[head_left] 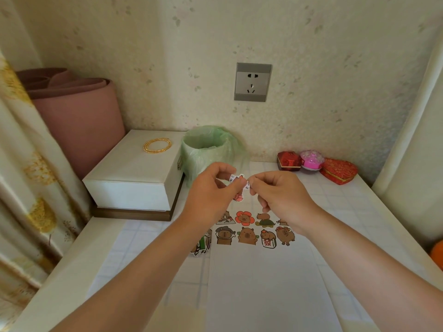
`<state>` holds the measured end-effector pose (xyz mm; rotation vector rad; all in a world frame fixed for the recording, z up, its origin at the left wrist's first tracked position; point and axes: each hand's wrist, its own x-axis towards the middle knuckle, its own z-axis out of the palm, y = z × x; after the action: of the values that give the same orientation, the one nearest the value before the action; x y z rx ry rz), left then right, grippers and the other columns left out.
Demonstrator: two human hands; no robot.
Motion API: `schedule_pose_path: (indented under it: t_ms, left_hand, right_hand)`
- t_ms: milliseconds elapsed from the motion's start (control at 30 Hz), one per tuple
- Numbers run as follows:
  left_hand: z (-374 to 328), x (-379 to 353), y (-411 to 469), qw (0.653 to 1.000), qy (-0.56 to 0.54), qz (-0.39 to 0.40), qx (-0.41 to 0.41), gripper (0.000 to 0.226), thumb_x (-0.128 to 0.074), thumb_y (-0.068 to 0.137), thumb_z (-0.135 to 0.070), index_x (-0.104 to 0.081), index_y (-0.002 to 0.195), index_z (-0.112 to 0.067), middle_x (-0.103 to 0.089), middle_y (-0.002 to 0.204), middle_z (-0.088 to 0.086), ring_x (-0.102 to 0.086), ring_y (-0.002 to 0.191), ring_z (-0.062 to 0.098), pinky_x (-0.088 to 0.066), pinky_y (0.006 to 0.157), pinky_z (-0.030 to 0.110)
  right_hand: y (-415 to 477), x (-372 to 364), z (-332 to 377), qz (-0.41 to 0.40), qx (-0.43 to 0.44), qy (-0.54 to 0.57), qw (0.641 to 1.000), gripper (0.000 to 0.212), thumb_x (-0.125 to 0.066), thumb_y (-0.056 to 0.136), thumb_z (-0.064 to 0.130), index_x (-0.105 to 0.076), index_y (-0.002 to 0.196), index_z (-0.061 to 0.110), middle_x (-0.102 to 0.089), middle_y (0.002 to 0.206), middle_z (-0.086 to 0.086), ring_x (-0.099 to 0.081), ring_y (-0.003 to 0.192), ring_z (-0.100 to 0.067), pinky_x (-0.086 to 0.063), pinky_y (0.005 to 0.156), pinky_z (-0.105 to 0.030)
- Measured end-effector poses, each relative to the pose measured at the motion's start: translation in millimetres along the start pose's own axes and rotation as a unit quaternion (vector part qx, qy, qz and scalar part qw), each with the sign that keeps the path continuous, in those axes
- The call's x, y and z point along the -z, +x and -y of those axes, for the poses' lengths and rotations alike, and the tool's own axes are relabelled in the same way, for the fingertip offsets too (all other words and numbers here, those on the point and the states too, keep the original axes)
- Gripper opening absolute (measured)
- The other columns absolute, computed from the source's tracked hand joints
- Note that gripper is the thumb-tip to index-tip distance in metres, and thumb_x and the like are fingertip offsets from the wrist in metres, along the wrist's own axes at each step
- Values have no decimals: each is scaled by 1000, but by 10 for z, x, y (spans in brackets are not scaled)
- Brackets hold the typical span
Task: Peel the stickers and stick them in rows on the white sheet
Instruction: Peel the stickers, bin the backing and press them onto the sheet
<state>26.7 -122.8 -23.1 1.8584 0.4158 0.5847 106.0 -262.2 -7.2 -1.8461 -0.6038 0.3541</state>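
Both my hands are raised above the table and pinch one small sticker (239, 197) with a white edge and a pink bottom. My left hand (211, 195) pinches its left side and my right hand (280, 197) pinches its right side. Below them lies the white sheet (263, 283). Two rows of brown capybara stickers (247, 234) sit at its far end, partly hidden by my hands. A small pile of loose stickers (202, 245) lies just left of the sheet, partly hidden by my left forearm.
A green-lined bin (208, 149) stands behind my hands. A white box (134, 173) with a gold bracelet (157, 145) is at the left, a pink rolled mat (76, 116) behind it. Red and pink gift boxes (314, 164) sit at the back right. An orange thing (437, 254) shows at the right edge.
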Motion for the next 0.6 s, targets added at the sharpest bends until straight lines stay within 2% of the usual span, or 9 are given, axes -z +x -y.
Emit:
schedule_pose_path:
  t_ms: [33,100,200,267,333,433,500,600]
  left_hand:
    - [24,0,-6,998,55,-35,-21,25,-77,83,-35,-59,100,-30,-64,89,-12,-59,70,2,-46,65,16]
    - [31,12,-21,988,119,-72,-69,23,-77,82,-36,-57,94,-33,-59,84,-14,-51,67,3,-44,62,17]
    - [9,6,-39,996,69,-24,-55,8,-71,89,-29,-66,83,-30,-66,74,-15,-56,61,2,-51,65,23]
    - [-7,-5,-56,1000,15,13,-12,9,-68,91,-23,-72,84,-26,-72,77,-11,-66,70,8,-60,70,33]
    - [18,-1,-58,1000,-4,12,14,11,-68,90,-20,-74,83,-25,-74,78,-8,-68,72,9,-61,70,37]
    - [131,63,4,996,88,-14,-3,11,-66,90,-26,-71,82,-30,-71,77,-14,-60,67,0,-54,69,25]
    - [180,111,13,987,158,20,-18,8,-65,92,-29,-71,87,-32,-68,81,-17,-57,67,-6,-48,69,18]
    - [233,110,-23,966,236,99,-33,11,-61,95,-31,-71,100,-34,-68,91,-22,-57,75,-8,-49,77,19]
  right_hand:
    - [2,-8,-10,-8,4,-10,1000,25,-61,95,20,-73,76,11,-53,50,-1,-46,46,-11,-49,52,-25]
    - [7,-26,-26,-27,21,-31,999,22,-63,94,20,-73,75,17,-54,45,10,-46,43,-8,-47,49,-23]
    - [28,-45,-58,-51,66,-57,995,23,-65,94,22,-72,73,27,-59,49,16,-48,44,-1,-42,49,-16]
    - [30,-69,-82,-59,88,-87,991,20,-64,93,23,-74,77,27,-61,54,17,-50,47,1,-40,51,-13]
    - [37,-95,-132,-70,91,-103,988,16,-64,93,26,-76,82,26,-64,59,19,-52,51,2,-39,53,-13]
    - [76,-48,-215,-79,72,-142,984,15,-63,95,29,-74,85,28,-67,74,17,-57,60,3,-40,62,-17]
    - [117,46,-251,-50,39,-191,980,13,-61,96,29,-71,89,30,-68,85,16,-59,68,1,-42,68,-23]
    - [176,225,-331,-1,-10,-280,960,11,-61,97,31,-71,93,32,-69,97,15,-64,86,-7,-50,80,-31]
